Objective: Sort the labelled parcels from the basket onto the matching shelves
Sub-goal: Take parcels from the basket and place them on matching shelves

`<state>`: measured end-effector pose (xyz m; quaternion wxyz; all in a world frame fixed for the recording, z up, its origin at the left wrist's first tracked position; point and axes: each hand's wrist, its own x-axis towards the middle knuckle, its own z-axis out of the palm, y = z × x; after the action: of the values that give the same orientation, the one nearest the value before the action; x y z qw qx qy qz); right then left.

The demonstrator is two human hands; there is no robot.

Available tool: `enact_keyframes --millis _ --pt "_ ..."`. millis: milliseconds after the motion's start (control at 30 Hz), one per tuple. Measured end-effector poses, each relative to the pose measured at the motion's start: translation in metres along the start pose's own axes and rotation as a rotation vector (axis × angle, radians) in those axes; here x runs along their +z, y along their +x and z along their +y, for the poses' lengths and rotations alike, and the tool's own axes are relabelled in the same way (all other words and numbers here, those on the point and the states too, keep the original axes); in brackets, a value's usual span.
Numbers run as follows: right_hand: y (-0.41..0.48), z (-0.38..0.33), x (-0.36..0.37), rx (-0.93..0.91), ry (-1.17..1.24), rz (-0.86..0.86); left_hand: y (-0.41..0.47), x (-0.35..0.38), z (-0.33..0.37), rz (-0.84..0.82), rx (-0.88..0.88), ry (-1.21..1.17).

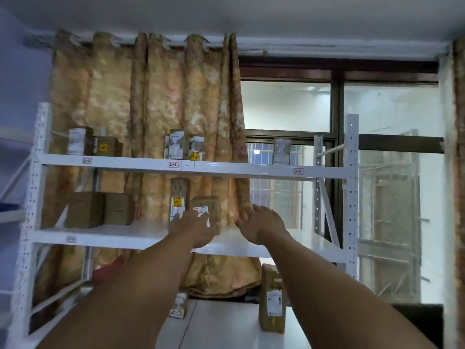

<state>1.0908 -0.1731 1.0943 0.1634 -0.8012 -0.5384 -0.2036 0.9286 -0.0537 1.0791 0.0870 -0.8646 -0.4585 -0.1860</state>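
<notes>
A small brown parcel point(210, 207) with a white label stands on the middle shelf point(141, 235) of the white rack, next to a tall upright parcel point(179, 195). My left hand point(195, 229) rests against the small parcel's front and lower side, fingers wrapped around it. My right hand point(261, 222) hovers to the parcel's right, fingers spread, holding nothing, close to the curtain's edge. The basket is out of view.
The upper shelf point(226, 168) carries several labelled parcels and red-edged tags. Two plain brown boxes point(99, 209) sit at the middle shelf's left. Two parcels point(273, 298) stand on the bottom shelf. A patterned curtain point(151, 96) and a window lie behind the rack.
</notes>
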Motion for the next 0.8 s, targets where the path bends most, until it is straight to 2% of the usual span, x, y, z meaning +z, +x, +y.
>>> enact_keyframes --millis 133,500,800 --pt "-0.043 -0.046 -0.032 0.038 -0.005 -0.007 -0.043 -0.021 -0.039 -0.001 0.027 0.003" --pt "-0.142 -0.159 -0.049 0.139 -0.017 -0.081 -0.142 -0.055 -0.113 0.01 0.179 0.042" --pt "-0.19 -0.22 -0.054 0.091 -0.024 -0.124 -0.217 -0.068 -0.181 -0.037 0.068 -0.005"
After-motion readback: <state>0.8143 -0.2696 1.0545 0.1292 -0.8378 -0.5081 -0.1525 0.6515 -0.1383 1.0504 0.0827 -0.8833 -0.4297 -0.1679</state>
